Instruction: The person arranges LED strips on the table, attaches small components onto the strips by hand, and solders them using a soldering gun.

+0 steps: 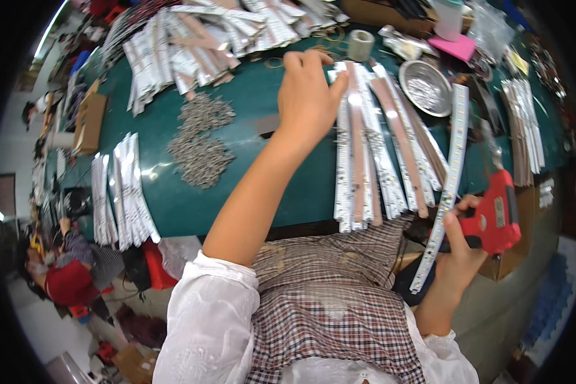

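Note:
My right hand (459,253) is closed round a red gun-shaped tool (498,211), its thin, blurred tip upward. The same hand holds a long white LED strip (453,153), its thumb against the strip, which slants up past the table edge. At the far end of a fan of LED strips and copper-coloured strips (381,147) is my left hand (308,96). Its fingers are bent and its thumb stands apart, close to the ends of those strips; I see nothing held. Rubber bands (326,45) lie just beyond its fingers.
A heap of small grey metal pieces (201,141) lies on the green table (262,166). More strips (185,48) pile at the back; bundles sit left (125,192) and right (523,131). A metal bowl (424,88) and tape roll (360,45) stand behind. Another person (73,275) is far left.

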The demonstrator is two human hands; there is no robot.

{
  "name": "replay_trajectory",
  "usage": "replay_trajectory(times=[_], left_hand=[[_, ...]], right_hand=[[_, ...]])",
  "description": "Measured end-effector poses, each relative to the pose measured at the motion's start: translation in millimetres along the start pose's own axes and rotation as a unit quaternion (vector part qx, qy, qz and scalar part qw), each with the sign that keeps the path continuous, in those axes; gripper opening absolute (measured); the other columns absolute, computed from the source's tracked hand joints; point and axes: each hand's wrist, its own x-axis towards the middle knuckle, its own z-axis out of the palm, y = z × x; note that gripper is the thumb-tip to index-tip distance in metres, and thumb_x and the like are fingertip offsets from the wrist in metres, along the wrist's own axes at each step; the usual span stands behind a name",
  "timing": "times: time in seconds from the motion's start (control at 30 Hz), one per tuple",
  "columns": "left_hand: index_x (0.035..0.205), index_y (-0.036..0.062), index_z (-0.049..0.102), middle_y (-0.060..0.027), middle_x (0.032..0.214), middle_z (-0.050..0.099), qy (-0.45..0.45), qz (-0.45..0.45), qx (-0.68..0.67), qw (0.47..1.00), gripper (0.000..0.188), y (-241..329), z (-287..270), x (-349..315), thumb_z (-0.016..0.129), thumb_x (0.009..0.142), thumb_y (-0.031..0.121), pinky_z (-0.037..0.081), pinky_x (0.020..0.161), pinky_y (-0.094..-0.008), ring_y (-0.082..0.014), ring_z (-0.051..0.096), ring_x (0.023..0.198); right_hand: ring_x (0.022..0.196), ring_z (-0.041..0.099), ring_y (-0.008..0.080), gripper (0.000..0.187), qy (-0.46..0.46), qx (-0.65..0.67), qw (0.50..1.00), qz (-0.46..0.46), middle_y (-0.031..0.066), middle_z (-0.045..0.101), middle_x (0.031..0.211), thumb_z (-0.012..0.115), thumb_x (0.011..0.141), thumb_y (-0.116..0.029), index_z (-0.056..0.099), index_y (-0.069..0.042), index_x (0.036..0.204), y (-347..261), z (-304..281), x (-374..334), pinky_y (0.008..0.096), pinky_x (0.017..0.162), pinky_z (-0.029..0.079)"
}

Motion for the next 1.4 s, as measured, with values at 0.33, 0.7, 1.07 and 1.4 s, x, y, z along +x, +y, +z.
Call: replay_trajectory(times=[0.33, 0.7, 1.07, 1.4], left_hand=[[0.094, 0.0057, 0.064, -0.0090, 0.090, 0.068, 0.012, -0.101, 0.203, 0.974, 0.010, -95, -148, -113, 0.065, 0.085, 0.009, 0.052, 0.071, -0.0345, -0.0238, 0.067, 0.079], [0.143, 0.0098, 0.042, -0.0159, 0.151, 0.034, -0.086, -0.036, 0.239, 0.967, 0.051, -98, -121, -164, 0.054, 0.095, 0.022, 0.023, 0.114, -0.0518, -0.0385, 0.028, 0.142], [0.148, 0.0114, 0.035, -0.0087, 0.157, 0.027, -0.124, 0.012, 0.297, 0.947, 0.062, -131, -137, -149, 0.043, 0.098, 0.047, 0.010, 0.117, -0.0545, -0.0317, 0.019, 0.146], [0.131, 0.0234, 0.060, -0.0075, 0.137, 0.050, -0.008, 0.062, 0.295, 0.953, 0.037, -105, -137, -142, 0.051, 0.097, 0.035, 0.023, 0.111, -0.0510, -0.0286, 0.043, 0.130]], right_hand=[[0.088, 0.051, 0.0144, 0.044, -0.119, -0.006, 0.992, -0.047, 0.0104, 0.052, 0.104, 0.066, 0.073, 0.014, 0.051, 0.000, 0.112, -6, 25, -18, 0.0286, 0.081, 0.044], [0.081, 0.052, 0.0135, 0.041, -0.194, -0.016, 0.981, -0.025, 0.0078, 0.049, 0.098, 0.070, 0.073, 0.009, 0.049, -0.004, 0.106, -10, 66, -51, 0.0253, 0.070, 0.047], [0.084, 0.051, 0.0134, 0.041, -0.193, -0.037, 0.980, -0.034, 0.0087, 0.050, 0.099, 0.072, 0.072, 0.007, 0.050, -0.003, 0.105, 7, 69, -63, 0.0258, 0.071, 0.048], [0.081, 0.052, 0.0131, 0.043, -0.223, -0.041, 0.974, -0.015, 0.0088, 0.050, 0.100, 0.072, 0.073, 0.009, 0.049, -0.002, 0.108, 17, 76, -71, 0.0256, 0.072, 0.048]])
